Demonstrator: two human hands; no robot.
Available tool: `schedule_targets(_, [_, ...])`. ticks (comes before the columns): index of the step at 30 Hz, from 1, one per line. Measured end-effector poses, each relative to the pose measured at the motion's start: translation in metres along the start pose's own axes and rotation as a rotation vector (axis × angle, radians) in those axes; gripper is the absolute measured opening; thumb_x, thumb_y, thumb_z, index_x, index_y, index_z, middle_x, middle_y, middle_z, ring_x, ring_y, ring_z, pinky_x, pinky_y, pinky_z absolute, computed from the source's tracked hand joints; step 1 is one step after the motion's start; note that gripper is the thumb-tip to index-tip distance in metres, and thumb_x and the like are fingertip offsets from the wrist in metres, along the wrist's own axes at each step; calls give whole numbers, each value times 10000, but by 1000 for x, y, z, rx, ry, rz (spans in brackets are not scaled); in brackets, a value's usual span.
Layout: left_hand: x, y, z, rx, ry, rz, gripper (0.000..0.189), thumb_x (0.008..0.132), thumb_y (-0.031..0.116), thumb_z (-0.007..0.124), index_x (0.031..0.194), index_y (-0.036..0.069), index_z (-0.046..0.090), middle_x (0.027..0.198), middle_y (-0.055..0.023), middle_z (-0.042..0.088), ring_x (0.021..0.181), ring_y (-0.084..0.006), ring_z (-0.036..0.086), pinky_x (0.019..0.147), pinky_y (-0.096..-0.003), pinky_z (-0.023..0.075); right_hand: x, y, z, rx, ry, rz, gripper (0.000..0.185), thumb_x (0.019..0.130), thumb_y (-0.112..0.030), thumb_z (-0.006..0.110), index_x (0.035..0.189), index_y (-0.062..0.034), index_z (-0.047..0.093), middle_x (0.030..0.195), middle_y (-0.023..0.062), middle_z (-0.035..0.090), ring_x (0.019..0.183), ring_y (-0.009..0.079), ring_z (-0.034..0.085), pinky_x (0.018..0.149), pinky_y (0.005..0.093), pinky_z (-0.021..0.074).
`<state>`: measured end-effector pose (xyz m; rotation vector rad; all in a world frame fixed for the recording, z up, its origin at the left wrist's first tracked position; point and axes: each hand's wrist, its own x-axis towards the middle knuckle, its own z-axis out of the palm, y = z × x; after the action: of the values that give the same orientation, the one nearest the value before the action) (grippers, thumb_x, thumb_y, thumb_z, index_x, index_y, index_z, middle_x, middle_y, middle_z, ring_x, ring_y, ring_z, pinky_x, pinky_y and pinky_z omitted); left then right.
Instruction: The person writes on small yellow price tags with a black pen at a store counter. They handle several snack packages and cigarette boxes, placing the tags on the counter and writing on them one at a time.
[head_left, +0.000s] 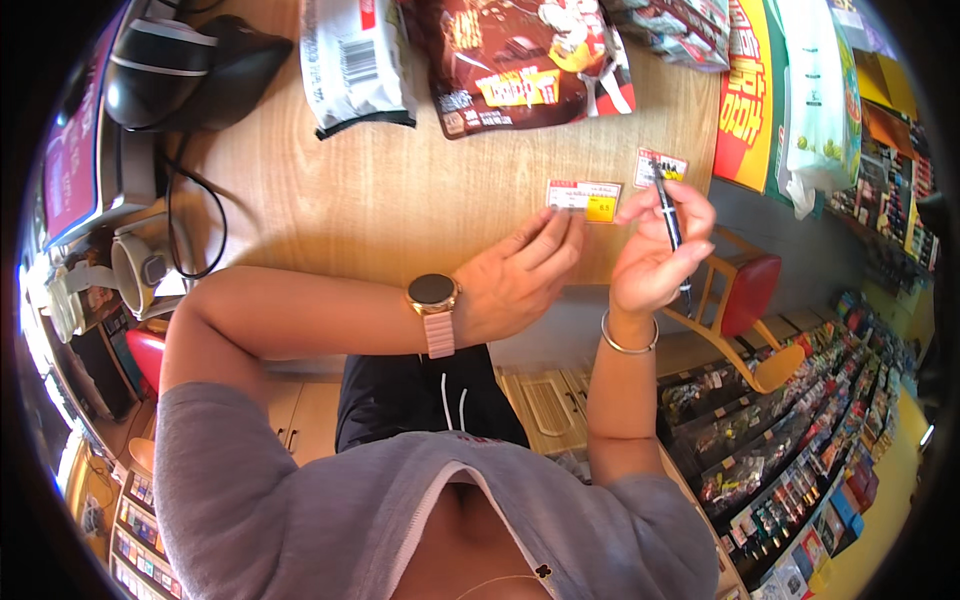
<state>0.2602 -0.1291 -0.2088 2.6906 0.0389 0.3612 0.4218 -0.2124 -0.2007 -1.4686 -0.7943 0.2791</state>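
With fingertips at its lower edge, my left hand (525, 274) touches a printed price tag (583, 196) that has a yellow corner and lies on the wooden counter (360, 202). A watch (431, 292) with a pink band is on that wrist. My right hand (660, 255) grips a dark pen (670, 221) with silver bands, held upward between thumb and fingers. Just past the pen's upper end lies a second price tag (661, 166), partly covered by the pen. Whether the pen touches that tag, I cannot tell.
Along the counter's far side lie a silver snack bag (356, 67), a brown snack pouch (525, 67) and another package (679, 30). A black scanner-like device (180, 71) with a looped cable (225, 225) is at left. A wooden chair (750, 296) and stocked shelves (787, 427) stand to the right.
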Motion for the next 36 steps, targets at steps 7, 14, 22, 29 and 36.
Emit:
schedule_targets(7, [3,-3,-4,5,-19,28,587,832,160,673,1338,-98,527,1407,-195,469,1355,-360,452,1153,-441,390,1,-6,-1,19,52,51,125,1006,-70,571,1055,46,567,837,120,644,752,159,636,728,291,528])
schedule_targets(14, [1,-4,-6,-9,-28,17,557,802,200,701,1280,-65,595,1414,-176,462,1393,-377,400,1151,-434,393,4,2,23,-75,54,182,225,911,8,720,778,-17,541,625,12,598,541,33,532,510,193,399])
schedule_targets(22, [2,-7,-6,-62,-30,14,565,766,237,734,1230,-65,622,1461,-189,417,1416,-379,366,1159,-430,379,-2,9,28,-329,147,-3,359,871,8,751,641,-39,479,550,-26,480,522,22,401,456,233,320])
schedule_targets(29, [3,-8,-7,-74,-51,15,590,783,243,726,1272,-57,590,1465,-202,416,1414,-382,369,1175,-441,351,-3,12,27,-372,141,15,359,854,6,745,625,-44,474,529,-11,467,498,37,397,449,253,318])
schedule_targets(36, [2,-8,-8,-52,-62,18,558,796,259,711,1248,-49,603,1458,-197,429,1411,-382,373,1173,-445,352,-3,14,27,-391,100,0,351,847,5,748,626,-43,480,521,-9,448,491,43,394,448,259,312])
